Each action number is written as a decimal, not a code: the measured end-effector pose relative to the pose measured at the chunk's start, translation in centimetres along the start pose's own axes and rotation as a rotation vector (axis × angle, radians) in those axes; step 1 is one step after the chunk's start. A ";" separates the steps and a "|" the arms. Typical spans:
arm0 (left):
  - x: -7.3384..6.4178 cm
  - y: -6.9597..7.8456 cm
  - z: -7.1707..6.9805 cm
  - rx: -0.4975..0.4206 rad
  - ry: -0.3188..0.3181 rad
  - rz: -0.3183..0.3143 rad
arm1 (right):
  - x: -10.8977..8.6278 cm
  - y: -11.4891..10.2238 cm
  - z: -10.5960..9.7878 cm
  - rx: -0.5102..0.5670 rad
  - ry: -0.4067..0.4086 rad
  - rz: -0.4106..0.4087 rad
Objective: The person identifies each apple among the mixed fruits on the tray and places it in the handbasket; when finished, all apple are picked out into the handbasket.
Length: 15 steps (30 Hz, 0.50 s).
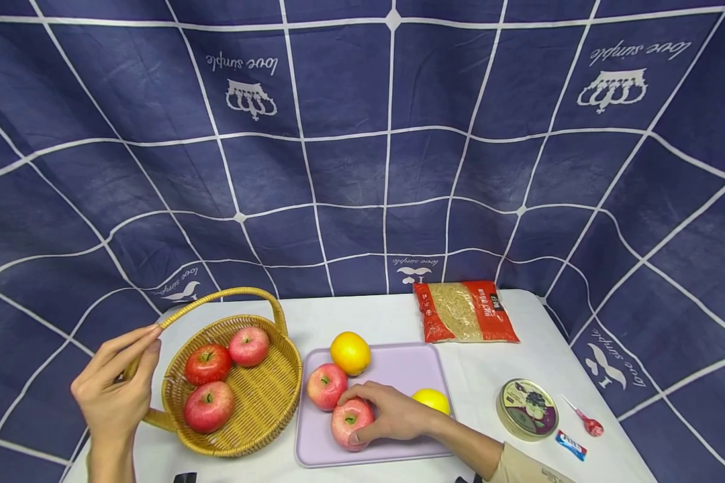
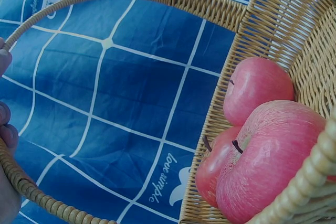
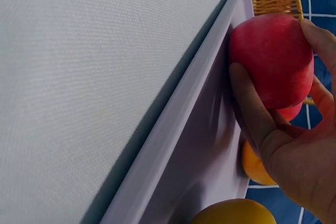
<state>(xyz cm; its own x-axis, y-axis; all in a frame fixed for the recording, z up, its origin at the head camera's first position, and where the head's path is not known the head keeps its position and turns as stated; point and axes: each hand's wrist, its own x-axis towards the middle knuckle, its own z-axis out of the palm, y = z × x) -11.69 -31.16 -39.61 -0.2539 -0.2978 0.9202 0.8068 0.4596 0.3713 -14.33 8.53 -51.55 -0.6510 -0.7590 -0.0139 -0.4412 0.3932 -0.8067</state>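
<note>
My left hand (image 1: 115, 382) grips the arched handle (image 1: 217, 296) of a wicker basket (image 1: 266, 402) at its upper left. Inside the basket, three red apples (image 1: 209, 406) lie toward the left side. With thumb and fingers spread around it, my right hand (image 1: 393, 412) holds a pinkish-red apple (image 1: 349, 424) at the front of a lilac tray (image 1: 399, 359). Another apple (image 1: 327, 386) sits right behind that one on the tray. An orange-yellow fruit (image 1: 350, 353) rests at the tray's back left corner, and a yellow fruit (image 1: 431, 400) at its right, partly hidden by my right forearm.
A red bag of grain (image 1: 466, 312) lies at the back right of the white table (image 1: 362, 315). Farther right are a round tin (image 1: 527, 408), a lollipop (image 1: 591, 424) and a small blue packet (image 1: 570, 445). A blue checked cloth (image 1: 350, 168) hangs behind.
</note>
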 end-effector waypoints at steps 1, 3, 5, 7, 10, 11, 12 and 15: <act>0.0 0.0 0.0 -0.001 0.000 0.001 | 0.0 0.0 0.0 0.000 0.000 0.001; 0.1 0.0 0.1 -0.002 -0.001 0.003 | 0.0 0.0 0.0 0.002 0.001 0.004; 0.1 0.0 0.1 -0.002 -0.001 0.004 | -0.1 0.1 0.0 0.006 0.002 0.009; 0.1 0.1 0.1 -0.002 0.000 0.005 | -0.1 0.0 0.0 0.008 0.004 0.008; 0.1 0.1 0.1 -0.001 0.000 0.004 | -0.1 0.0 0.0 0.008 0.008 0.003; 0.1 0.1 0.1 0.000 0.000 0.004 | -0.1 0.0 0.0 0.008 0.007 0.000; 0.1 0.2 0.1 -0.002 0.000 0.003 | -0.1 0.0 0.0 0.009 0.006 0.000; 0.1 0.2 0.1 -0.002 -0.002 0.000 | -0.1 0.0 0.1 0.016 -0.001 -0.001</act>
<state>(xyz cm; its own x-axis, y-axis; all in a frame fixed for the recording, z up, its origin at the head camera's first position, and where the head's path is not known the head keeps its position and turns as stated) -11.59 -30.98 -39.45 -0.2547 -0.2959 0.9207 0.8081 0.4578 0.3707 -14.21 8.62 -51.59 -0.6500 -0.7598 -0.0138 -0.4320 0.3844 -0.8158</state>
